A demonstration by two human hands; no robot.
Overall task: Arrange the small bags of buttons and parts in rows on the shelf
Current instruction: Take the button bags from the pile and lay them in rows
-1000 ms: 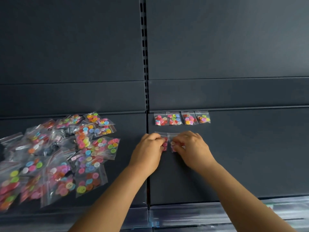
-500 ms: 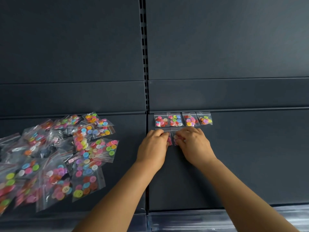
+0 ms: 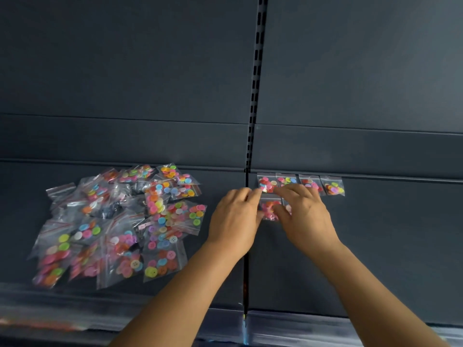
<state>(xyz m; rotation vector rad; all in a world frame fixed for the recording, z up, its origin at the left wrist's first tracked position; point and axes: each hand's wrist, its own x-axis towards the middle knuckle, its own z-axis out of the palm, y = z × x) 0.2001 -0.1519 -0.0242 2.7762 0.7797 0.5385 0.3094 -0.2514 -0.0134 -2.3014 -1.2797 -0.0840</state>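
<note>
Dozens of small clear zip bags of bright plastic buttons (image 3: pixel 120 226) lie in a loose, overlapping heap on the left part of the dark grey metal shelf (image 3: pixel 388 246), waiting to be sorted. Just right of the shelf's centre seam, the left hand (image 3: pixel 234 219) and right hand (image 3: pixel 304 214) sit close together, fingers curled; they pinch and press a clear bag of pink and red buttons (image 3: pixel 269 209) down just below the far row. A second bag seems to lie under the right hand, mostly hidden. Farther back, a finished row of four small button bags (image 3: pixel 300 184) lines the shelf's rear edge, edge to edge. The second row is apparently just starting; the next move likely calls for squaring this bag under the first one, then reaching left to the heap.
</note>
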